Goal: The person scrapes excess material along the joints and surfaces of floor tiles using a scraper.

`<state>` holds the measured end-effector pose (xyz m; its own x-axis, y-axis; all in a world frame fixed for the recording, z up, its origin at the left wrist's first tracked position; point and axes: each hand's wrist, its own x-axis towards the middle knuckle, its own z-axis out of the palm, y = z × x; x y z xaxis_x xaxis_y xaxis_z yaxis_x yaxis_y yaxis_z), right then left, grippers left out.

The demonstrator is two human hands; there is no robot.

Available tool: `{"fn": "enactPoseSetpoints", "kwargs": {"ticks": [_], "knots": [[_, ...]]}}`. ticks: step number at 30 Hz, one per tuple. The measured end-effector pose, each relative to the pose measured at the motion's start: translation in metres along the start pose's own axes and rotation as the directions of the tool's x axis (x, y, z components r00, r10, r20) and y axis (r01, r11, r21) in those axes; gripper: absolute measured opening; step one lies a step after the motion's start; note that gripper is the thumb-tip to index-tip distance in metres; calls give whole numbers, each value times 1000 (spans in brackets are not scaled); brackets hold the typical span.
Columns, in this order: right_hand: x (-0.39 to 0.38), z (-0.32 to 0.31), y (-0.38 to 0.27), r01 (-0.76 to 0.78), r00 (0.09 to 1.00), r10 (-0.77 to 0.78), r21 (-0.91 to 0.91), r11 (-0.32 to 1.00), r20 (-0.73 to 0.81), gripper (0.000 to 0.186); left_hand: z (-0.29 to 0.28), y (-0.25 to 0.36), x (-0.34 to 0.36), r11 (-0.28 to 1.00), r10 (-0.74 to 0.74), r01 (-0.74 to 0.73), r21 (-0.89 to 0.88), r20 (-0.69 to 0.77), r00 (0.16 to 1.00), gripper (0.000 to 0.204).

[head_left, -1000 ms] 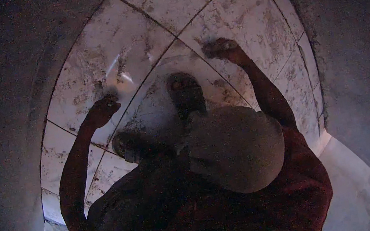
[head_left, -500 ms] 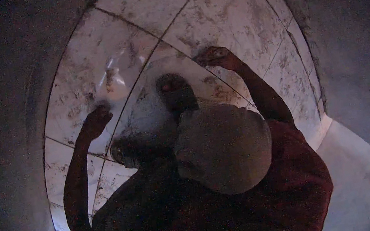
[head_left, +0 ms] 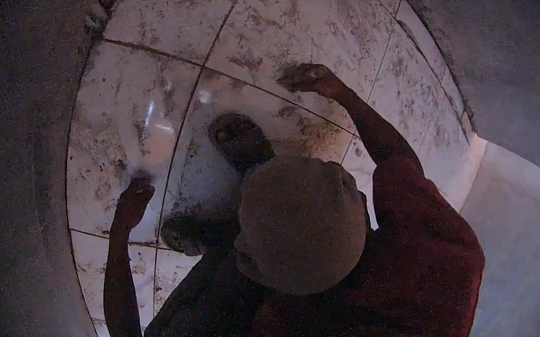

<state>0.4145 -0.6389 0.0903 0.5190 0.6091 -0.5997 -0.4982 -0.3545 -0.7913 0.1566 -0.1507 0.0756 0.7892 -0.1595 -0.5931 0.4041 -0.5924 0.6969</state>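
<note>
My left hand (head_left: 136, 202) is low over the dirty white tiled floor (head_left: 336, 7), near the left side. Its fingers are curled at a small dark blurred thing (head_left: 140, 176) that I cannot make out. Farther out and to the right, my right hand (head_left: 312, 77) rests on or just above the tiles. Its fingers bend down at another dark smudged shape (head_left: 286, 80), too dim to name. Between my hands stands a foot in dark footwear (head_left: 236, 135). A second shoe (head_left: 178, 235) is nearer, close to my left forearm.
Grey walls (head_left: 7, 177) close in on the left and right (head_left: 508, 57). Dark joints divide the stained tiles, and light glints on a wet-looking patch (head_left: 155, 120). A rounded pale grey shape (head_left: 301, 227) hides part of the floor. A paler surface (head_left: 514, 220) lies at lower right.
The view has shifted, so the tile joints sit farther left. My left hand has drawn back nearer to me. My right hand has shifted slightly rightward over the tiles.
</note>
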Motion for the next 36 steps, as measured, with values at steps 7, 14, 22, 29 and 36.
{"fn": "enactPoseSetpoints", "kwargs": {"ticks": [7,14,22,29,36], "knots": [[-11,-15,34,70,997,-65,187,980,-35,26,2,0,1,997,-53,51,62,30,998,32],[-33,-24,41,62,992,-30,263,963,-125,28,3,-6,1,999,-44,46,-30,51,998,40],[-46,-25,54,100,974,-74,114,988,-214,32,6,-17,4,983,70,-75,165,40,997,42],[-60,-29,65,190,980,-154,352,916,-128,30,2,2,2,999,-21,18,34,84,996,38],[-43,-33,56,124,923,-147,-86,989,-356,28,4,1,-4,999,29,-28,-14,45,999,28]]}}
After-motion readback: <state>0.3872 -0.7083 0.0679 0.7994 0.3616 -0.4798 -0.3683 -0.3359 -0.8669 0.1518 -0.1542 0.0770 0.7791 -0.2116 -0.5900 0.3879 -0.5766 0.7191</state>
